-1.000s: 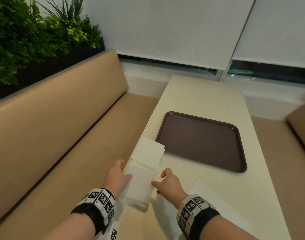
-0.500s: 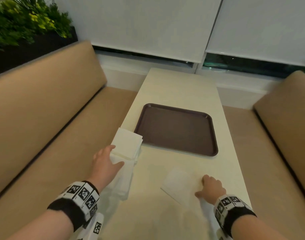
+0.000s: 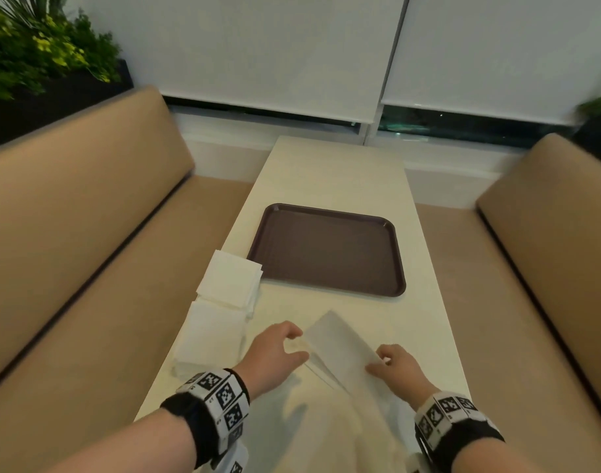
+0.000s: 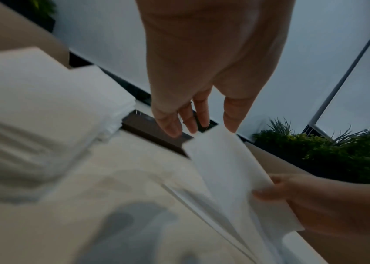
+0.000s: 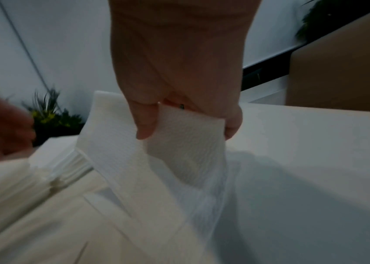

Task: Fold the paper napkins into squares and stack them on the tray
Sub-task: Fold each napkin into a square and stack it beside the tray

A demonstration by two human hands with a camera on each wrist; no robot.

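Your right hand pinches a napkin edge, lifting it off the table near you. Your left hand, fingers relaxed, touches its other edge. The tray lies beyond, the napkin stack to its left.

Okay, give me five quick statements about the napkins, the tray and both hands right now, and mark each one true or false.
1. The brown tray has a napkin stack on it. False: no napkin lies on it.
2. The right hand pinches the lifted napkin. True.
3. The napkin piles sit on the table's left edge, beside the tray. True.
4. The left hand rests on the napkin piles. False: it is at the lifted napkin's left edge, apart from the piles.
5. The lifted napkin lies flat on the table. False: its far edge is raised off the table.
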